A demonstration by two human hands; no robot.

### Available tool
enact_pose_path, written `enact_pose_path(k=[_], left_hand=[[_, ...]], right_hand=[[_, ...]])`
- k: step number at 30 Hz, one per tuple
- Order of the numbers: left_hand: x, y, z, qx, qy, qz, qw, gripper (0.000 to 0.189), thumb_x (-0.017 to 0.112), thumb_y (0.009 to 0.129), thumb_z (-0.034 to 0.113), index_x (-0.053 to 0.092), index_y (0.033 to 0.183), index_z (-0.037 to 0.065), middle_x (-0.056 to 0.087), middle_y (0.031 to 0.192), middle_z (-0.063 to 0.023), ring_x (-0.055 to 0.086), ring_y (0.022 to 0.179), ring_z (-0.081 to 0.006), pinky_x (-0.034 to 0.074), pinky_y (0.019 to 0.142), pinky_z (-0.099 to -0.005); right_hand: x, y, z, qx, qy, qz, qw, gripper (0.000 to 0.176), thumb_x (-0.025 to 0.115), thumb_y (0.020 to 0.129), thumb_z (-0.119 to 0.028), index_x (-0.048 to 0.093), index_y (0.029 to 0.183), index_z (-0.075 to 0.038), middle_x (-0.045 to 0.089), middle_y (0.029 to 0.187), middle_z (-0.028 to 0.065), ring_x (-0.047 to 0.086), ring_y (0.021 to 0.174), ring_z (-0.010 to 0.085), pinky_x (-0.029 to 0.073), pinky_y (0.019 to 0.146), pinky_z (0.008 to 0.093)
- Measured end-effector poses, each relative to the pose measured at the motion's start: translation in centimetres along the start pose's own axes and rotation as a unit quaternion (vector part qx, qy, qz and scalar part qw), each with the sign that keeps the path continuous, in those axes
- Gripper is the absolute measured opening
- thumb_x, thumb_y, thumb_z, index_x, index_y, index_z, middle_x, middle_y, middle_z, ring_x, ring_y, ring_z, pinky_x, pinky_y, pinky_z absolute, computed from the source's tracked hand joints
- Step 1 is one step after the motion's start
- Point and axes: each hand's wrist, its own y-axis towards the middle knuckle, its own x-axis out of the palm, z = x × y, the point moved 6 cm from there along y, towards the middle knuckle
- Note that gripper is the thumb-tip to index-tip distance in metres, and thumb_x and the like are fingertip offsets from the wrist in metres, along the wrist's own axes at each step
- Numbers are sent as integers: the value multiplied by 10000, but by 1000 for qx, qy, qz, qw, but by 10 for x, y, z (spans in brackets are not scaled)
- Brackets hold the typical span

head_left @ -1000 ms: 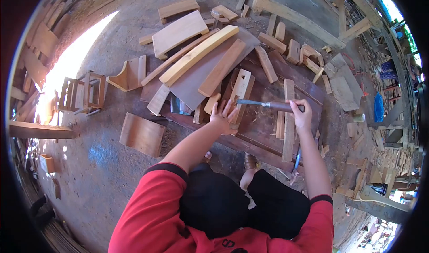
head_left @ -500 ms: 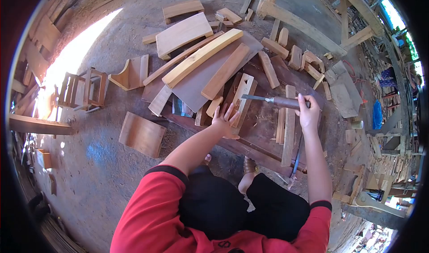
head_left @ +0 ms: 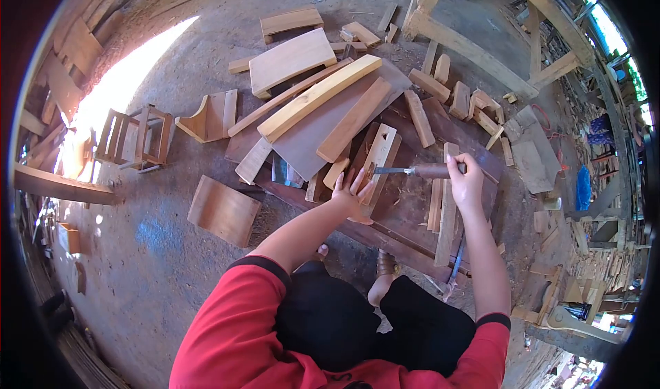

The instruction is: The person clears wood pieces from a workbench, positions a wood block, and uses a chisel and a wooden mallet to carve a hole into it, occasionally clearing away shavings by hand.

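My right hand (head_left: 466, 182) is closed around the brown handle of a chisel (head_left: 430, 171), whose metal blade points left. The blade's tip is right at a pale wooden piece (head_left: 386, 145) that has holes and pencil marks cut or drawn on its face. My left hand (head_left: 350, 198) lies with fingers spread over the near end of that piece, beside a small wooden block (head_left: 335, 174). Under them is a dark wooden board (head_left: 405, 213) used as a low work surface. Another long pale batten (head_left: 447, 217) lies on it, below my right hand.
Several planks and a yellowish beam (head_left: 320, 99) are piled beyond my left hand. A curved wooden panel (head_left: 224, 211) and a small slatted wooden frame (head_left: 134, 138) sit on the floor at left. A large timber frame (head_left: 474, 50) stands at the back right.
The chisel's tip has moved toward me along the pale piece, and my right hand has come slightly nearer and left. My left hand stays spread on the wood. The view has shifted a little.
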Motion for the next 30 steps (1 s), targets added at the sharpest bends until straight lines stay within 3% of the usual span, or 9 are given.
enact_pose_path(k=[5,12,14,19,26,27,28,30], left_hand=[[-3,-2,1,0,-5,-8,1000,1122,476,646,782,-48,1443,191,-174,1469,-182,-134,1353,-385,-58,1051,-547],[-7,-5,2,-4,-3,-9,1000,1122,477,648,780,-50,1443,189,-181,1468,-178,-144,1351,-382,-61,1052,-546],[-5,-3,2,-5,0,-13,1000,1126,477,646,782,-52,1442,187,-183,1467,-177,-151,1350,-383,-63,1052,-546],[-4,-3,2,-8,-5,-18,1000,1127,479,646,784,-55,1442,191,-201,1464,-168,-166,1345,-383,-70,1053,-540],[-7,-6,0,-1,-7,-9,1000,1143,469,624,809,-35,1444,193,-186,1470,-159,-150,1352,-375,-63,1059,-532],[-9,-8,2,5,-25,-15,1000,1148,464,617,816,-26,1445,189,-172,1473,-161,-143,1355,-370,-60,1060,-534],[-7,-7,3,15,-13,-16,1000,1148,464,617,816,-26,1445,189,-172,1473,-161,-143,1355,-370,-60,1060,-534],[-1,1,0,-7,-30,-4,1000,1155,455,610,826,-4,1446,176,-150,1478,-162,-128,1361,-356,-55,1058,-547]], right_hand=[[-1,4,-13,-56,-1,20,998,270,656,813,-223,530,732,1,489,589,89,405,539,148,379,539,289],[13,-2,-51,-97,-55,-3,994,250,672,793,-215,549,715,-11,548,612,141,545,551,250,422,547,348],[17,-2,-64,-167,-70,8,984,250,676,787,-205,538,692,-18,559,617,148,558,575,294,430,558,364],[37,1,-95,-135,-207,-67,967,332,582,839,-365,522,946,-56,608,858,143,596,783,333,469,670,409],[58,8,-114,-162,-229,-53,958,444,541,832,-468,495,1041,-80,586,895,147,612,789,330,498,684,430],[60,11,-115,-138,-253,-99,952,532,518,846,-477,456,1176,-65,560,1102,160,544,1029,343,363,918,554],[57,9,-121,-142,-293,-74,943,550,489,851,-503,454,1193,-74,534,1150,146,504,1103,329,258,944,657],[59,8,-119,-155,-316,-28,935,564,469,855,-516,445,1212,-80,479,1223,146,435,1190,325,228,930,699]])
